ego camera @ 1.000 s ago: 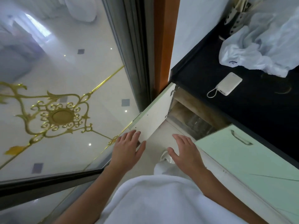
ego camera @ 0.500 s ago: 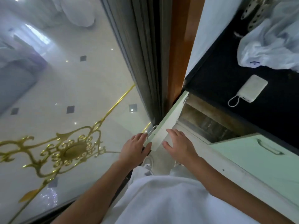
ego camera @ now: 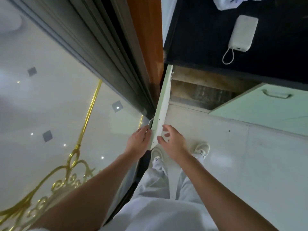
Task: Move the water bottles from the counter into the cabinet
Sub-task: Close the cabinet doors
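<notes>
The left cabinet door (ego camera: 162, 104) stands open, seen edge-on below the black counter (ego camera: 200, 39). My left hand (ego camera: 139, 139) grips the door's outer side by its metal handle (ego camera: 150, 122). My right hand (ego camera: 171, 142) hovers at the door's inner face with fingers spread and relaxed, holding nothing. Inside the dark cabinet opening, clear water bottles (ego camera: 205, 95) show dimly on the shelf. No bottle is visible on the counter part in view.
A white power bank (ego camera: 243, 33) with a looped cord and a white plastic bag (ego camera: 233, 2) lie on the counter. The right cabinet door (ego camera: 266, 104) is also open. A glass sliding door (ego camera: 58, 97) and a wooden frame (ego camera: 146, 39) are to the left. My white shoes (ego camera: 200, 148) stand on the tile floor.
The view has tipped further down and nearer the cabinet. My right hand has lifted off the door's inner face. The left hand stays on the door's outer side.
</notes>
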